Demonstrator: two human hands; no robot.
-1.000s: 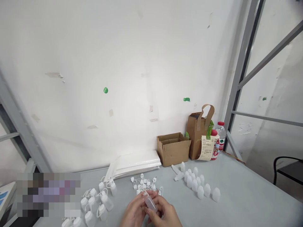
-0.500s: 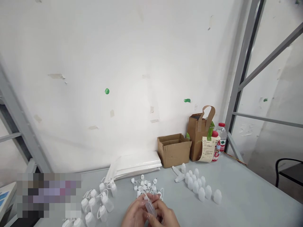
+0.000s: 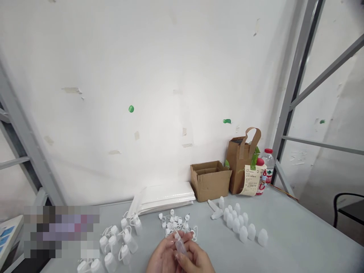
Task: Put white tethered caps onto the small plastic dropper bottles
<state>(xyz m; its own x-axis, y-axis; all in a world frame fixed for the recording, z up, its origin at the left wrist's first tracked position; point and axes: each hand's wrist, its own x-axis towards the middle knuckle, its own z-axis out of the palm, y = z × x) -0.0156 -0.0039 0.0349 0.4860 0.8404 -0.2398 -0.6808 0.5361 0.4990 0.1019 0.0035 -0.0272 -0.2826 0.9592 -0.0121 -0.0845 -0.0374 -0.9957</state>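
At the table's near edge, a small translucent squeeze bottle (image 3: 181,247) is held between my two hands, tilted with its white top pointing away. My left hand (image 3: 162,254) wraps it from the left, fingertips by the top. Closed round the lower body from the right is my right hand (image 3: 199,258), its thumb lying on the bottle. Just beyond my fingers lies a loose pile of white caps with straps (image 3: 172,220). Capped bottles (image 3: 113,244) stand in a group to the left. To the right are several bottles without caps (image 3: 236,224), two of them lying flat.
A stack of white sheets or bags (image 3: 165,195) lies against the wall. Beside it are an open cardboard box (image 3: 212,185), a brown paper bag (image 3: 236,167) and a red-capped water bottle (image 3: 269,163). Grey metal posts (image 3: 295,79) frame the table (image 3: 284,242). A blurred patch covers the left corner.
The whole view has shifted slightly. Both hands stay on the squeeze bottle, and its white top shows more plainly between the fingers now.
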